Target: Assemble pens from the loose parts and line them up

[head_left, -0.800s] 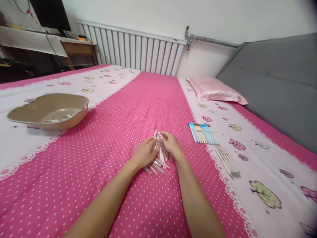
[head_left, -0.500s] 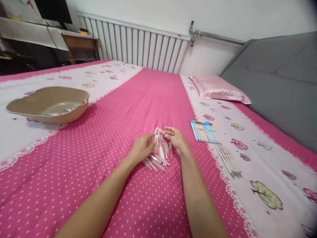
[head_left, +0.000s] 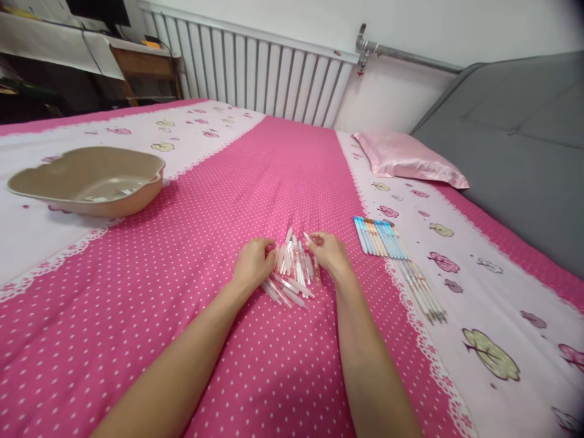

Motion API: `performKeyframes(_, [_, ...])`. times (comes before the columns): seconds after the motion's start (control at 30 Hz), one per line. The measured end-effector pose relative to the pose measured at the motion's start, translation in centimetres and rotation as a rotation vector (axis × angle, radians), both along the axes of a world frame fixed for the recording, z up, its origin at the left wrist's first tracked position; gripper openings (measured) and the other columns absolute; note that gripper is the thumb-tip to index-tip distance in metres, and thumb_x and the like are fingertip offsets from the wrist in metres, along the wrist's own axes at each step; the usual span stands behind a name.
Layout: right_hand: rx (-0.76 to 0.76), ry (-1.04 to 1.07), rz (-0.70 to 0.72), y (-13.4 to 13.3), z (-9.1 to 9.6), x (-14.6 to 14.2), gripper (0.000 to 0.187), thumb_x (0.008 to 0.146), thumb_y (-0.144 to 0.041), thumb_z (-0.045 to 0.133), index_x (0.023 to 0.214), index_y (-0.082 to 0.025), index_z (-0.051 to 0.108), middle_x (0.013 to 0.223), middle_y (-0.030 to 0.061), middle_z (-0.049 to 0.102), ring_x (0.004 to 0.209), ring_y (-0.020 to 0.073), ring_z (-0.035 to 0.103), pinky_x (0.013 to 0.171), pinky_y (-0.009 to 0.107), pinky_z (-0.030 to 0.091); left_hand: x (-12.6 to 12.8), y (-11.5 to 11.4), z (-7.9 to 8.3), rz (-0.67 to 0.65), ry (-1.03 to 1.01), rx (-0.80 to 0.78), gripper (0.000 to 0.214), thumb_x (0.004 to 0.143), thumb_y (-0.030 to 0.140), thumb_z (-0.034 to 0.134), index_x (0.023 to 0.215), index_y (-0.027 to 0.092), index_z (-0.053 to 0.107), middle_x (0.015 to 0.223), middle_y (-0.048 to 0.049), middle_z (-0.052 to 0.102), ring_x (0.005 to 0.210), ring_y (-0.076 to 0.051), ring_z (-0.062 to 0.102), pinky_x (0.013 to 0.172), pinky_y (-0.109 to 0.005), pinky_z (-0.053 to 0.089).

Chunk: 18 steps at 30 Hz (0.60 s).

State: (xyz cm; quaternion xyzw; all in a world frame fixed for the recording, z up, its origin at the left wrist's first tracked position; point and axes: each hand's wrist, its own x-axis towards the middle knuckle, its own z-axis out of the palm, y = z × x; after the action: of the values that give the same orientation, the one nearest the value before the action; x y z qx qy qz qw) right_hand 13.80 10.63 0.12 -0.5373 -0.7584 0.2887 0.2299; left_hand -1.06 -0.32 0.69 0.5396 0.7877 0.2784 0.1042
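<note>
A loose pile of pink and clear pens (head_left: 292,267) lies on the polka-dot bedspread, several of them crossing at different angles. At the pile's left edge is my left hand (head_left: 254,261), its fingers curled together; whatever they grip is hidden. On the other side, my right hand (head_left: 329,250) pinches a pale pink pen (head_left: 307,236) by thumb and fingers at the pile's upper right. To the right lies a neat row of blue and peach pens (head_left: 379,237). Below that row, several whitish-grey pens (head_left: 422,292) lie side by side.
A beige plastic basin (head_left: 86,210) with a few pale pieces inside stands at left on the bedspread (head_left: 191,365). A pink pillow (head_left: 408,158) rests by the grey headboard (head_left: 515,128). Behind the bed are a white radiator (head_left: 255,67) and a desk (head_left: 141,64).
My left hand has drawn slightly left, and the hands are further apart. A pink pen that lay between my fingers across the pile's top now shows at my right fingertips.
</note>
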Motion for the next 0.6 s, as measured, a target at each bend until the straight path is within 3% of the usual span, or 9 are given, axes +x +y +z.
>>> performKeyframes(0.1, [0.110, -0.053, 0.057, -0.5, 0.5, -0.7, 0.032, 0.080, -0.025, 0.054, 0.110, -0.018, 0.063, 0.107, 0.0082, 0.066, 0.100, 0.0209, 0.060, 0.088, 0.033, 0.043, 0.0, 0.1, -0.1, -0.036, 0.004, -0.032, 0.034, 0.075, 0.013, 0.043, 0.098, 0.014, 0.067, 0.095, -0.0096, 0.069, 0.087, -0.023, 0.063, 0.079, -0.033, 0.047])
performKeyframes(0.27, [0.279, -0.092, 0.291, -1.8, 0.1, -2.5, 0.034, 0.089, -0.025, 0.040, 0.116, -0.022, 0.059, 0.119, 0.0066, 0.059, 0.113, 0.0199, 0.048, 0.097, 0.035, 0.033, 0.1, 0.3, -0.6, -0.076, -0.112, 0.030, 0.037, 0.077, 0.012, 0.042, 0.105, 0.015, 0.065, 0.097, -0.0082, 0.070, 0.086, -0.020, 0.063, 0.082, -0.031, 0.047])
performKeyframes(0.4, [0.303, -0.203, 0.313, -2.8, -0.8, -3.4, 0.035, 0.091, -0.037, 0.036, 0.112, -0.024, 0.061, 0.117, 0.0097, 0.058, 0.113, 0.0267, 0.043, 0.095, 0.045, 0.029, 0.0, 0.3, -0.9, -0.104, -0.158, 0.089, 0.038, 0.076, 0.011, 0.042, 0.106, 0.016, 0.065, 0.094, -0.0075, 0.070, 0.082, -0.020, 0.064, 0.080, -0.033, 0.048])
performKeyframes(0.6, [0.285, -0.085, 0.299, -2.5, -1.1, -3.4, 0.027, 0.089, -0.033, 0.041, 0.105, -0.023, 0.060, 0.108, 0.0077, 0.059, 0.108, 0.0245, 0.043, 0.095, 0.042, 0.028, 0.1, 0.3, -0.9, -0.024, -0.118, 0.135, 0.033, 0.076, 0.012, 0.044, 0.100, 0.014, 0.067, 0.099, -0.0100, 0.069, 0.090, -0.023, 0.063, 0.083, -0.036, 0.048])
